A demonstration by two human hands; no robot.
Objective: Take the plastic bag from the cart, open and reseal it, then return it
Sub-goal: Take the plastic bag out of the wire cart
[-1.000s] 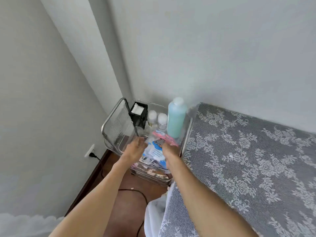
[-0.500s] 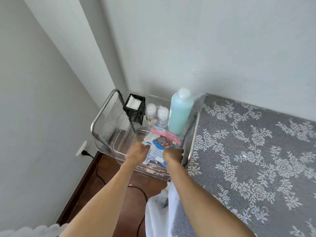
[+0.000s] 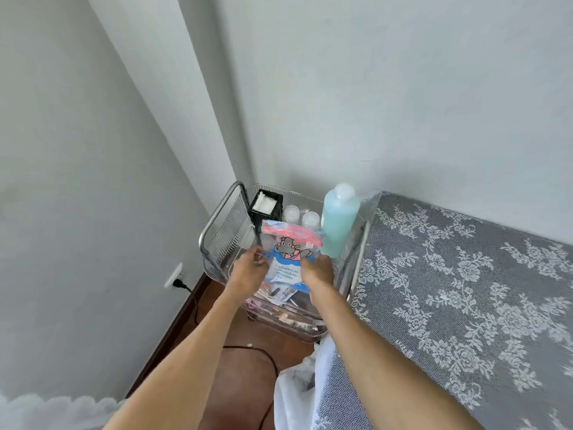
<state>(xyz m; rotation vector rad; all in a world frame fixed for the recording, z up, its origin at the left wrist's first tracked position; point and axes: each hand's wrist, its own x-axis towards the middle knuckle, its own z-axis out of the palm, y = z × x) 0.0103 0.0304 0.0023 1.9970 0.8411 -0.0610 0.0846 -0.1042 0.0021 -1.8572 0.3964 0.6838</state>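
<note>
Both hands are on the plastic bag (image 3: 288, 254), one on each side: left hand (image 3: 248, 271) pinching the left edge, right hand (image 3: 316, 271) gripping the lower right edge. So the bag is held up between them, standing roughly upright just above the top tray of the cart (image 3: 217, 225), its front facing the camera.

Print on the bag: a pink band along the top near the seal, then a grey cartoon hippo-looking character with pink bits on a blue shape, and a few lines of blue text underneath. The text is too small and blurry to read, and I can't make out any brand.

Behind the bag in the cart there's a tall turquoise bottle (image 3: 339, 221) with a white cap, two small white-capped bottles (image 3: 300, 217) and a black holder (image 3: 265, 206) with something white in it. No labels I can read on any of those. Grey lace-patterned cover (image 3: 465, 290) is on the right, right beside the cart.
</note>
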